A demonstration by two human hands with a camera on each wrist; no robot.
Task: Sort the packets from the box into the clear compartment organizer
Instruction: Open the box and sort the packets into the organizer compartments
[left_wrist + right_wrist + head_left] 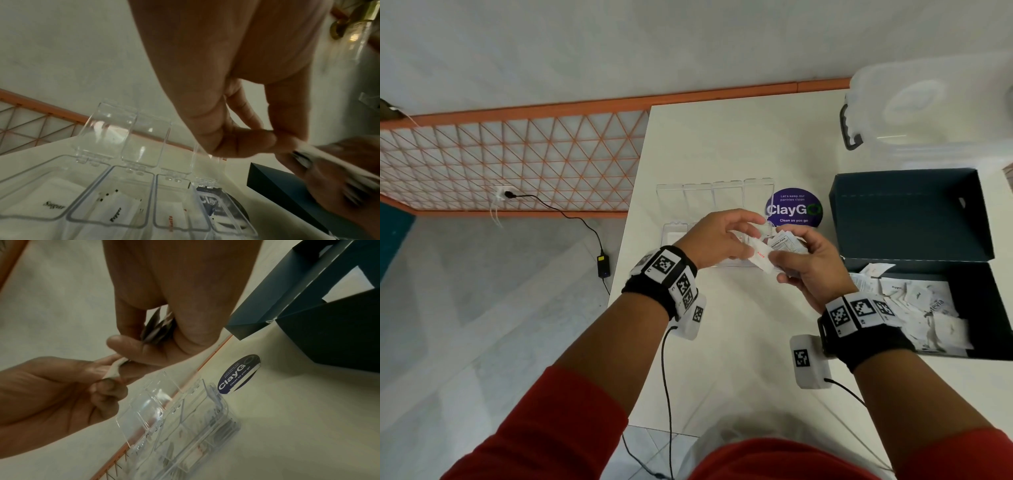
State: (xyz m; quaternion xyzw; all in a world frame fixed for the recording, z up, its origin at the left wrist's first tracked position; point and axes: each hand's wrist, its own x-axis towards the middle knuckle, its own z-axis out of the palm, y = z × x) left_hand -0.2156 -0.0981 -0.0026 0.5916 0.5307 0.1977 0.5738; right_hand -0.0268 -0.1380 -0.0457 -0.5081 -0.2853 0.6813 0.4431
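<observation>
Both hands hover over the clear organizer [714, 198], whose lids stand open at the back. My right hand [796, 260] grips a bunch of white packets [787, 244]. My left hand [748, 240] pinches the end of one white packet with red print [759, 257] that sticks out of that bunch; the pinch shows in the right wrist view on the packet [113, 372]. Below, the organizer [111, 168] holds a Sugar packet [54, 206], a Pepper packet [116, 214] and a red-printed packet [170, 224] in separate compartments. The dark box [976, 291] on the right holds several more packets [928, 311].
A round purple ClayGo sticker [793, 207] lies on the white table [739, 144] between organizer and box. The box's lid [907, 212] stands up behind it. A clear storage bin [928, 113] sits at the back right. The table's left edge [631, 222] is close to the organizer.
</observation>
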